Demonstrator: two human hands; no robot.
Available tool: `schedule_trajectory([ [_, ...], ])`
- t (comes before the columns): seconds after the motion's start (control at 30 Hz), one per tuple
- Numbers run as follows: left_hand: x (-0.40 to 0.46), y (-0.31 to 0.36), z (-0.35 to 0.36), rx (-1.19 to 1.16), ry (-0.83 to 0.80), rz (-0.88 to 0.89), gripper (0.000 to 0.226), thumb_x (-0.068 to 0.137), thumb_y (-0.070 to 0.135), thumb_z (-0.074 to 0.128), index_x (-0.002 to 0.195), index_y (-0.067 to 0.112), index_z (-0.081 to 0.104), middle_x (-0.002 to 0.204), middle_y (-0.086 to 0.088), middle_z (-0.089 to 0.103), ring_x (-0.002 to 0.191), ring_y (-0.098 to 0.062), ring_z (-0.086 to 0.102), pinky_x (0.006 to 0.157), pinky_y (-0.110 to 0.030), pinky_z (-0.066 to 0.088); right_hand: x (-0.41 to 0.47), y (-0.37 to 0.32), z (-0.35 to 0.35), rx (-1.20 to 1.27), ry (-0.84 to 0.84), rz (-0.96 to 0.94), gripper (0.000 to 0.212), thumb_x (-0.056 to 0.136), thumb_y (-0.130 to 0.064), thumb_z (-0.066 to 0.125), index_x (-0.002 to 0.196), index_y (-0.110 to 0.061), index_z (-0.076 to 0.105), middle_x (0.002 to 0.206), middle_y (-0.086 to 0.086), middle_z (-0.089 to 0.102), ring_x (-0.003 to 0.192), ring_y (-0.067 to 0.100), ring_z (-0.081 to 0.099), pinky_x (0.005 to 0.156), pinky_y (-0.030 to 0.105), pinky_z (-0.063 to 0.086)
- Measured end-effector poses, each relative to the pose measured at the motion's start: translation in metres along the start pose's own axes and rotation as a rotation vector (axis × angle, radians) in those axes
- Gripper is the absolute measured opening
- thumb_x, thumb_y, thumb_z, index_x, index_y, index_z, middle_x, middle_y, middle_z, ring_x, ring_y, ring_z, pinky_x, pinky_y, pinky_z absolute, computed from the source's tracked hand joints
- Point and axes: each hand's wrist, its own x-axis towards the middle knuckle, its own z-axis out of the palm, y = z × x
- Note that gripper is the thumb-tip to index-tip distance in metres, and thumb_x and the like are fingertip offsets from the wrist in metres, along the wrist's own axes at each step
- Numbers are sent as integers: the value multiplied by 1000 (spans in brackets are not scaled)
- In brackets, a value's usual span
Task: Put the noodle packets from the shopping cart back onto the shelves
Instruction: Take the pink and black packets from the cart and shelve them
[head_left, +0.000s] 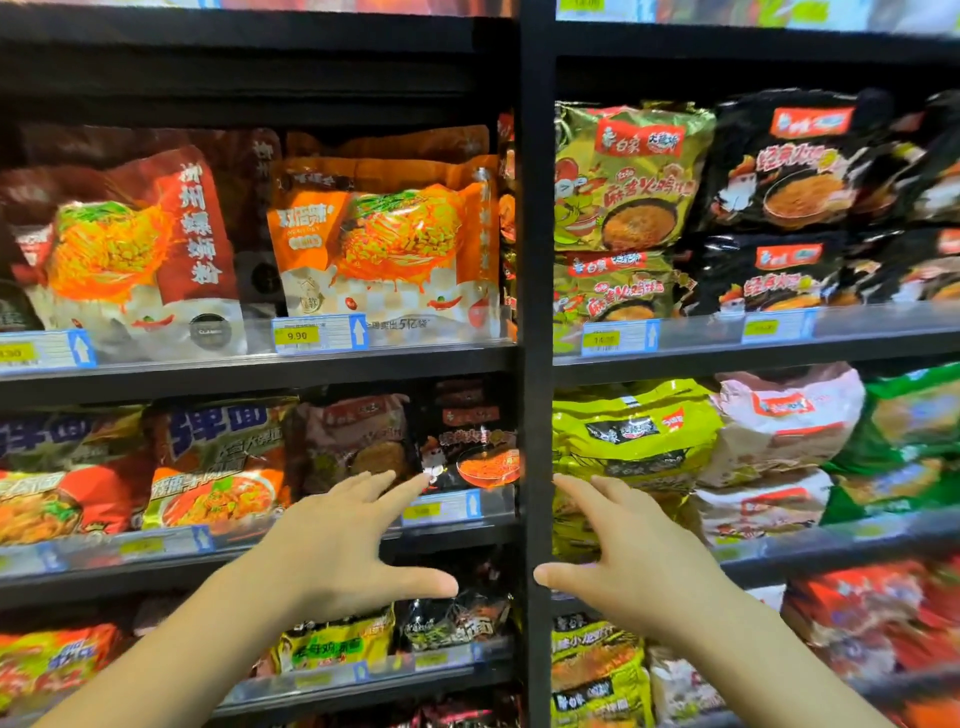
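Nearest the camera, both forearms reach forward and up toward the shelving. The left hand (337, 551) has its fingers straight and spread, thumb stuck out to the right, and it holds nothing. The right hand (631, 551) mirrors it, fingers extended, thumb pointing left, also holding nothing. The two hands are apart, one on each side of the black upright post (535, 312) that divides the shelving.

Just beyond the left fingertips, on the middle shelf (457, 532), stands a black noodle packet (470, 441) with a red bowl printed on it; the fingertips lie at its lower left corner, though whether they touch it cannot be told. Left of it sits a pinkish-brown packet (358, 436), partly behind the left fingers. Beyond the right fingertips lies a yellow-green packet (631, 431), close to them but contact is unclear.

Farther up, the upper shelf carries a large orange packet (384, 244) above a yellow price tag (296, 335) reading 9.90, with a red packet (135, 249) to its left. Right of the post are a green packet (628, 176) and black packets (789, 161) stacked in rows. The far right edge is blurred.
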Motion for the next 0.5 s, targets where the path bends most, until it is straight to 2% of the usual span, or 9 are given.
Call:
schedule_trajectory([
  [0.1,-1,41,0,-34,31,109,114,63,104,34,157,51,-3,169,16,10,155,-10,11,121,-38,27,-14,26,-7,-9,-8,40,95,83,-72,61,159,-48,9,167,-10,17,153,16,20,110,42,43],
  [0.2,7,91,0,-68,60,216,113,63,103,37,156,54,-6,168,18,10,154,-7,13,120,-38,32,-36,60,-20,-21,-31,112,98,83,-72,63,160,-47,8,169,-5,13,156,18,14,116,43,37],
  [0.37,25,184,-5,-24,80,343,110,69,98,42,155,54,-9,168,18,6,155,-9,12,118,-39,31,-82,129,-46,-74,-2,229,99,81,-75,63,160,-45,10,167,-7,19,154,18,17,116,40,36],
  [0.5,46,256,-3,-10,57,420,112,64,101,39,154,55,-11,169,17,5,155,-12,13,119,-41,31,-125,186,-71,-106,-5,376,99,82,-76,61,160,-45,7,169,-2,15,155,20,14,117,42,33],
])
